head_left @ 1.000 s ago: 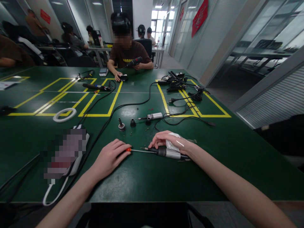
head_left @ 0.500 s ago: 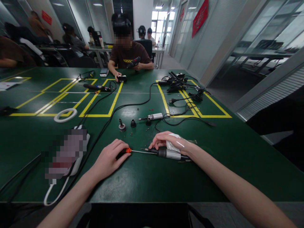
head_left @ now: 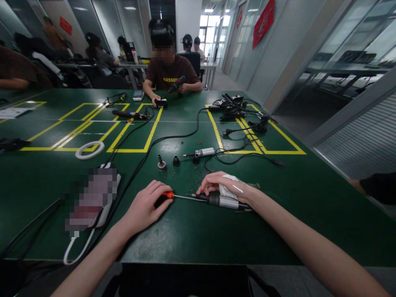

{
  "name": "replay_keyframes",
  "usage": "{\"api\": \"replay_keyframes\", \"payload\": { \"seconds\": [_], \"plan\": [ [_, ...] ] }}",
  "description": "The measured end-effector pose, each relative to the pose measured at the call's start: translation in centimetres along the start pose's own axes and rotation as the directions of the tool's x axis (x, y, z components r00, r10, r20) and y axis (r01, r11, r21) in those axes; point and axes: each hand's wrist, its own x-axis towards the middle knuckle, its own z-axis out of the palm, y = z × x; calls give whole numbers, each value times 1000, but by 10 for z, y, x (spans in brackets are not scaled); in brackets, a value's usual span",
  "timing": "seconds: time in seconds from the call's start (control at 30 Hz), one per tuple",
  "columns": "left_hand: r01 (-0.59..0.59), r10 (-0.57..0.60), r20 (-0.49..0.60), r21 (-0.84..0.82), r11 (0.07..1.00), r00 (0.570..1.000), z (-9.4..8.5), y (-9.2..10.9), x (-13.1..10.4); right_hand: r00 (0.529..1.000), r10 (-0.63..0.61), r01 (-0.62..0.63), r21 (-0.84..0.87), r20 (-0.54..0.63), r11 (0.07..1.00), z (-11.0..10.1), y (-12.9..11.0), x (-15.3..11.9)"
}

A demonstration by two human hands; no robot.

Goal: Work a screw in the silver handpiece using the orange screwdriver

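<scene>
- The orange-handled screwdriver (head_left: 168,194) is in the left hand (head_left: 148,204), its thin shaft running right to the black front end of a silver-and-black tool (head_left: 228,202)
- The left fingers and thumb are closed around the handle, back of the hand upward
- The silver-and-black tool lies along the underside of the right hand (head_left: 216,180), its bit pointing left
- The right fingers are half curled, tips at the tool's front; how firmly they grip it, I cannot tell from this angle
- A white wrap (head_left: 228,187) crosses the right palm
- Beyond the hands on the green table (head_left: 198,243) stand a metal-based part (head_left: 161,166) and two black caps (head_left: 176,161), near a second silver tool (head_left: 205,152)
- Farther left lies a white ring (head_left: 79,155)
- Across the table a co-worker (head_left: 187,74) holds a dark tool (head_left: 177,84)
</scene>
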Motion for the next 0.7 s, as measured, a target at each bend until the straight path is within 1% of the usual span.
{"api": "replay_keyframes", "payload": {
  "seconds": [0.2,0.4,0.7],
  "plan": [
    [-6,6,9,6,1000,1000,1,-3,-1,1000,1,-1,-13,-4,1000,2,-2,0],
    [-29,29,5,26,999,1000,0,-1,2,1000,-8,8,-7,-9,1000,2,-2,-1],
    [-12,12,13,2,1000,1000,-1,-1,0,1000,-19,19,-13,11,1000,1,-1,-1]
  ]
}}
